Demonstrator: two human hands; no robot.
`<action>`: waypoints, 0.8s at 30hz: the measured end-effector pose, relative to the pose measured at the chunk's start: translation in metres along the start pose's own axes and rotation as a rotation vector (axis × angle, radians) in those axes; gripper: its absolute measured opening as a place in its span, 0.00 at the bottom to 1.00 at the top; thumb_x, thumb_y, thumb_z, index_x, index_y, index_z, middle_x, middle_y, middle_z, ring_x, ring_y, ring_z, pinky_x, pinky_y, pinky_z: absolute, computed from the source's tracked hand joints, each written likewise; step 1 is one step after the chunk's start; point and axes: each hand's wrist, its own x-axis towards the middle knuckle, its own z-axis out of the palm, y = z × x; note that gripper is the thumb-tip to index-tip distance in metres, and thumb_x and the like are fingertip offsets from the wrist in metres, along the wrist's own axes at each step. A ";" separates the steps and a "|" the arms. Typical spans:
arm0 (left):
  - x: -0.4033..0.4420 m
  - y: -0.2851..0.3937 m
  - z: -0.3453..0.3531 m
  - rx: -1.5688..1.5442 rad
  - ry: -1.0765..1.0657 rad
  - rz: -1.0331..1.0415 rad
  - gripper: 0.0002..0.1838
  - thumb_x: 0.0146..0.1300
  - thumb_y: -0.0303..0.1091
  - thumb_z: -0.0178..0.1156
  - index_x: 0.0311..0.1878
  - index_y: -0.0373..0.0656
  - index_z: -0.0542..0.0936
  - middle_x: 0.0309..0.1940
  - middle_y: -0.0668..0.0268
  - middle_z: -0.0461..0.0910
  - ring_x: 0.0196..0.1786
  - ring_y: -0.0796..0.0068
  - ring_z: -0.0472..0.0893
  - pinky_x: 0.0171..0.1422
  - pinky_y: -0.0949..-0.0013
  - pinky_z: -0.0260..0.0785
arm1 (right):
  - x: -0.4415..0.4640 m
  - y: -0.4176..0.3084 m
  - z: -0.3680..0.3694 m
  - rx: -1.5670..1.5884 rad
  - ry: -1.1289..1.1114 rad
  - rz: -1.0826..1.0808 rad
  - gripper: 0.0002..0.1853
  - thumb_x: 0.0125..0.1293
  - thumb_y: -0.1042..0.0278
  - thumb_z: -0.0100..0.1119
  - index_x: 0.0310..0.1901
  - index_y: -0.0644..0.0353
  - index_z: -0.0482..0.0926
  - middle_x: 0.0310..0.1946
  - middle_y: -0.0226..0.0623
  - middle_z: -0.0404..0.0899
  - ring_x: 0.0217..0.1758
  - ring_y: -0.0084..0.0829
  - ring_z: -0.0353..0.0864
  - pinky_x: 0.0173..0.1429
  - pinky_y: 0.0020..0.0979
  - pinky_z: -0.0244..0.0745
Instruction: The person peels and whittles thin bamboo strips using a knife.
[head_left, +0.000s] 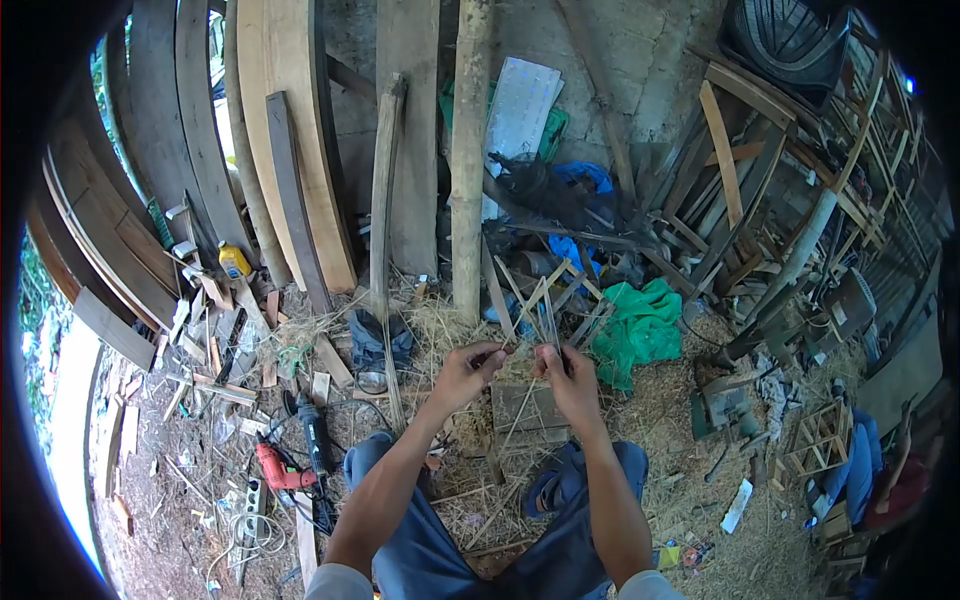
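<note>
My left hand (470,368) is raised in front of my knees, its fingers pinched together at a thin strip whose details are too small to make out. Close beside it, on the right, my right hand (566,376) is closed on a thin, pale blade or strip (549,318) that points up and away. A small gap separates the two hands. Below them a wooden block (528,412) lies on the straw-covered ground between my legs.
A red drill (281,468) and a dark grinder (316,440) lie at the left. Green netting (640,325) is ahead on the right. A wooden post (467,170) stands in front. Another person's legs (858,465) show at the far right beside a wooden frame (822,438).
</note>
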 end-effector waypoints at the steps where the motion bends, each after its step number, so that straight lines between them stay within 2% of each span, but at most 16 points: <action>1: -0.001 0.001 -0.001 -0.026 -0.006 0.003 0.11 0.66 0.33 0.57 0.46 0.40 0.82 0.29 0.68 0.80 0.29 0.83 0.73 0.33 0.75 0.66 | -0.002 -0.004 0.000 0.035 0.013 -0.010 0.20 0.71 0.54 0.50 0.45 0.65 0.80 0.25 0.30 0.78 0.29 0.19 0.73 0.34 0.24 0.65; 3: 0.001 0.002 -0.004 -0.054 -0.007 0.012 0.10 0.66 0.32 0.56 0.46 0.40 0.82 0.30 0.66 0.81 0.31 0.83 0.75 0.34 0.74 0.68 | 0.000 -0.012 -0.002 0.068 0.022 -0.027 0.19 0.72 0.54 0.49 0.45 0.65 0.80 0.26 0.29 0.77 0.29 0.18 0.72 0.35 0.24 0.65; 5: 0.002 -0.001 -0.005 -0.039 0.028 0.112 0.10 0.66 0.31 0.56 0.45 0.39 0.82 0.32 0.65 0.82 0.32 0.82 0.76 0.36 0.74 0.68 | 0.004 -0.015 -0.007 0.041 -0.027 0.006 0.17 0.72 0.58 0.48 0.44 0.66 0.78 0.26 0.28 0.76 0.28 0.17 0.70 0.35 0.23 0.64; 9: 0.005 -0.005 -0.005 -0.025 0.035 0.100 0.09 0.65 0.30 0.57 0.44 0.37 0.82 0.32 0.63 0.82 0.32 0.79 0.77 0.38 0.74 0.68 | 0.011 -0.012 -0.005 0.120 -0.016 -0.066 0.13 0.72 0.61 0.50 0.43 0.64 0.76 0.25 0.25 0.72 0.26 0.15 0.66 0.33 0.21 0.62; 11: 0.007 -0.012 -0.002 0.079 0.108 0.242 0.09 0.63 0.29 0.58 0.42 0.36 0.82 0.31 0.61 0.82 0.29 0.77 0.76 0.35 0.73 0.67 | 0.013 -0.012 -0.001 0.353 -0.002 -0.047 0.11 0.69 0.61 0.54 0.43 0.62 0.74 0.23 0.23 0.69 0.25 0.15 0.64 0.32 0.21 0.60; 12: 0.005 -0.008 -0.002 0.085 0.109 0.242 0.09 0.63 0.29 0.58 0.42 0.36 0.82 0.31 0.61 0.82 0.29 0.77 0.76 0.35 0.73 0.67 | 0.015 -0.007 0.000 0.360 -0.003 -0.048 0.11 0.69 0.61 0.54 0.43 0.62 0.74 0.23 0.23 0.69 0.25 0.15 0.64 0.32 0.21 0.60; 14: 0.000 -0.002 -0.003 0.204 0.138 0.234 0.08 0.63 0.28 0.59 0.41 0.36 0.82 0.29 0.63 0.79 0.25 0.80 0.72 0.30 0.72 0.63 | 0.017 0.008 0.005 0.293 0.143 0.030 0.12 0.66 0.61 0.60 0.42 0.61 0.76 0.22 0.21 0.67 0.25 0.15 0.64 0.31 0.22 0.61; 18: -0.001 0.002 0.000 0.264 0.126 0.301 0.06 0.61 0.27 0.60 0.39 0.35 0.81 0.28 0.62 0.79 0.25 0.78 0.73 0.30 0.72 0.63 | 0.020 0.010 0.009 0.210 0.167 0.010 0.12 0.62 0.61 0.64 0.41 0.61 0.78 0.24 0.23 0.70 0.26 0.15 0.65 0.32 0.23 0.62; 20: -0.001 -0.001 0.001 0.274 0.116 0.284 0.06 0.57 0.24 0.62 0.39 0.36 0.82 0.30 0.60 0.79 0.25 0.71 0.76 0.31 0.69 0.67 | 0.022 0.012 0.017 0.123 0.174 -0.160 0.12 0.61 0.63 0.64 0.41 0.61 0.80 0.27 0.25 0.74 0.26 0.16 0.64 0.32 0.24 0.61; 24: 0.001 -0.004 0.005 0.289 0.105 0.347 0.07 0.57 0.24 0.62 0.40 0.36 0.81 0.31 0.59 0.79 0.27 0.69 0.76 0.32 0.68 0.67 | 0.022 0.015 0.024 0.119 0.160 -0.168 0.12 0.61 0.63 0.64 0.42 0.62 0.80 0.28 0.26 0.76 0.25 0.17 0.63 0.31 0.24 0.59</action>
